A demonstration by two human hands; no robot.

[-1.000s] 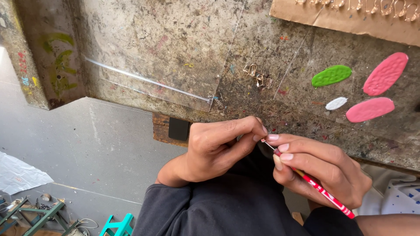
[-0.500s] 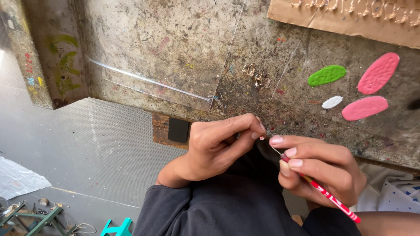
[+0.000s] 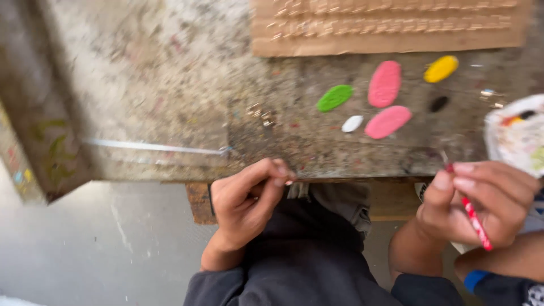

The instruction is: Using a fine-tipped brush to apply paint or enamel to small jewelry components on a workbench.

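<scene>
Left hand's (image 3: pixel 249 207) pinched fingers (image 3: pixel 277 175) hide a tiny, blurred item.

The worktop (image 3: pixel 170 85) is grey-brown, speckled all over with paint flecks. On it lie oval blobs: one green (image 3: pixel 335 97), two pink (image 3: pixel 385 83) (image 3: pixel 387 122), one yellow (image 3: pixel 441 68), one small white (image 3: pixel 352 123) and one black (image 3: pixel 438 103). At twelve o'clock sits tan ribbed cardboard (image 3: pixel 391 25). At three o'clock a white palette (image 3: pixel 513 141) carries mixed paint dabs. The brush handle (image 3: pixel 475 222) is red with white stripes. The trousers (image 3: pixel 306 255) are dark grey; the floor (image 3: pixel 85 249) is pale grey.
</scene>
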